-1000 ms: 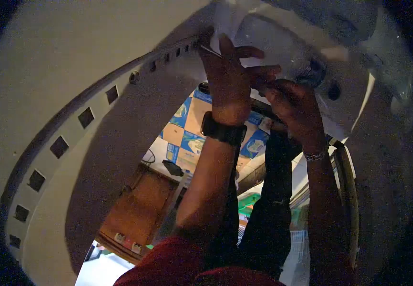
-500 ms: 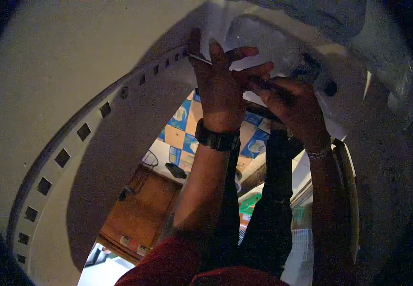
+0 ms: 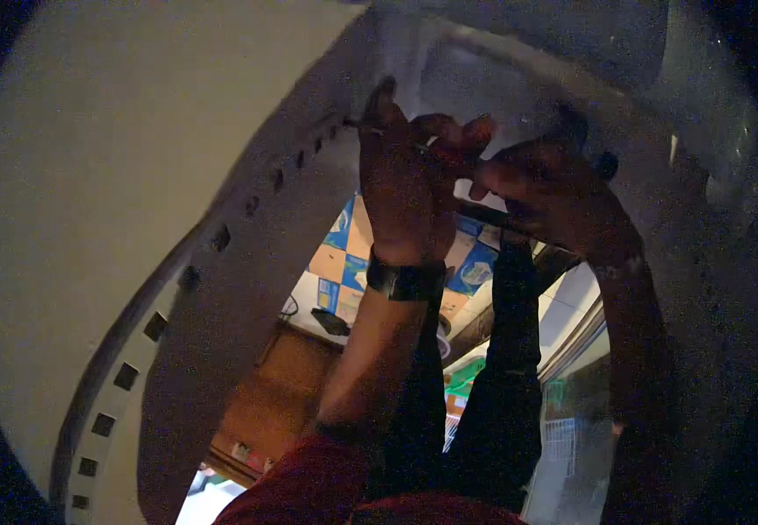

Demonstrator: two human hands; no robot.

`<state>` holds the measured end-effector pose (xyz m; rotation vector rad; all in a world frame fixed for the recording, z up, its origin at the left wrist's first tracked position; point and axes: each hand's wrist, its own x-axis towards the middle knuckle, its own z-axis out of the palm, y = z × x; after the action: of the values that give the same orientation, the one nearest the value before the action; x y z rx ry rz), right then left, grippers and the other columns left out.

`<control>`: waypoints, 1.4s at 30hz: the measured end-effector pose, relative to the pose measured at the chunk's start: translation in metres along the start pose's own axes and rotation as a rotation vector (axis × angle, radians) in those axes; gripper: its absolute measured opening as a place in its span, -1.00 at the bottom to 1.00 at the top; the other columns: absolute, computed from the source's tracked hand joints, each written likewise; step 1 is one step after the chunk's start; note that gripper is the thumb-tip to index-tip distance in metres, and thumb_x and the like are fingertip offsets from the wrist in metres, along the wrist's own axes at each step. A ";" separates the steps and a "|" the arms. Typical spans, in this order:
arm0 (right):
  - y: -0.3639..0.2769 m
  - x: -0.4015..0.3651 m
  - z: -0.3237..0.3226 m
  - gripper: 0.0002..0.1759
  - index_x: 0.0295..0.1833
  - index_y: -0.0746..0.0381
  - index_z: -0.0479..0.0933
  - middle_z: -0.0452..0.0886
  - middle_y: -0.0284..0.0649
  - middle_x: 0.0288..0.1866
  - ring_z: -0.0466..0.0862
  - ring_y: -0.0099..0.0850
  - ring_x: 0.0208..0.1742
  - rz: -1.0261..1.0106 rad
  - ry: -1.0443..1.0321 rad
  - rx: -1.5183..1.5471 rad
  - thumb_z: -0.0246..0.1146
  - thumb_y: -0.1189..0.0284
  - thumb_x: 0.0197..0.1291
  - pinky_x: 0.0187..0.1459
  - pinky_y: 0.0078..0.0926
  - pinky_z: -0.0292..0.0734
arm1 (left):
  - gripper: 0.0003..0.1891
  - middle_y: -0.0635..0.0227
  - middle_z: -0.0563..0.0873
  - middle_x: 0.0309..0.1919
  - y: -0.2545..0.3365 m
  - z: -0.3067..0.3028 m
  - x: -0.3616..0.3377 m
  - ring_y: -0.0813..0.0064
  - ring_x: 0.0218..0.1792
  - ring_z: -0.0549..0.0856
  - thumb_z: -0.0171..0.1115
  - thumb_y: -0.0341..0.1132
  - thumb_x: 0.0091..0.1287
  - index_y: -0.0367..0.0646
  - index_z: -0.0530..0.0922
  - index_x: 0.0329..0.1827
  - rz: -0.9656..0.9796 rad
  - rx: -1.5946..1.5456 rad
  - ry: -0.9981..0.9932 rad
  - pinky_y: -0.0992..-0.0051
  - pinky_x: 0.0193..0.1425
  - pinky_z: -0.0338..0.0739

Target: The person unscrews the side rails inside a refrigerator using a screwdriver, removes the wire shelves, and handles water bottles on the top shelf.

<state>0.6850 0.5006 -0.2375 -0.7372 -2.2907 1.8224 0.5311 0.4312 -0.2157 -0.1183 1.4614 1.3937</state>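
My left hand [image 3: 401, 179], with a dark watch on the wrist, is raised at the upper middle. Its fingers are partly curled, and a thin metal rod [image 3: 364, 127] sticks out sideways between them. Close beside it, my right hand [image 3: 554, 192] is closed with the fingers bent inward. Deep shadow hides what it pinches, if anything. The fingertips of both hands nearly meet. Behind them is a pale translucent panel [image 3: 484, 79], and a small dark round knob [image 3: 606, 165] shows beyond my right hand.
A curved pale strip with square holes [image 3: 126, 376] runs along the left side of a pale surface [image 3: 134, 114]. Through the opening below I see my dark-clad legs [image 3: 492, 420], a patterned blue and tan surface [image 3: 335, 260] and a brown wooden panel [image 3: 278, 385].
The view has shifted and darkened. My right hand has moved slightly right and down, and my left hand's fingers have curled in more. The rod still shows at the left fingers.
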 end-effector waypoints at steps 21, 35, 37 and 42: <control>-0.006 0.000 -0.012 -0.76 -0.14 0.28 0.62 0.54 -0.28 -0.53 0.39 -0.63 -0.64 0.132 0.085 0.254 0.17 0.33 0.32 -0.55 -0.56 0.34 | -0.65 0.35 0.46 -0.65 -0.026 -0.008 0.040 0.53 -0.65 0.51 0.11 -0.45 0.28 -0.37 0.41 0.12 0.475 0.624 -0.021 0.45 -0.57 0.49; 0.009 -0.008 -0.039 -0.64 -0.12 0.26 0.60 0.47 -0.31 -0.62 0.31 -0.66 -0.72 0.729 -0.241 1.155 0.13 0.16 0.35 -0.65 -0.60 0.28 | -0.76 0.42 0.34 -0.68 -0.050 -0.035 0.074 0.52 -0.69 0.38 0.10 -0.32 0.33 -0.25 0.45 -0.04 -0.018 -0.169 0.005 0.45 -0.64 0.40; 0.016 -0.017 -0.028 -0.57 -0.14 0.30 0.59 0.39 -0.34 -0.66 0.18 -0.68 -0.75 0.575 -0.225 0.927 0.10 0.11 0.36 -0.67 -0.61 0.16 | -0.71 0.43 0.33 -0.68 -0.035 -0.019 0.058 0.53 -0.70 0.36 0.10 -0.29 0.33 -0.29 0.45 0.02 0.062 0.012 0.011 0.43 -0.65 0.38; 0.023 -0.026 -0.001 -0.71 -0.06 0.28 0.58 0.49 -0.29 -0.52 0.47 -0.49 -0.54 0.279 0.040 0.367 0.20 0.27 0.30 -0.42 -0.49 0.44 | -0.66 0.40 0.36 -0.66 -0.059 -0.034 0.071 0.50 -0.70 0.37 0.07 -0.21 0.38 -0.31 0.43 0.07 0.484 0.188 -0.065 0.42 -0.64 0.35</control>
<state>0.7152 0.4933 -0.2538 -1.0523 -1.8210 2.2360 0.5201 0.4259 -0.3131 0.4218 1.6228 1.6105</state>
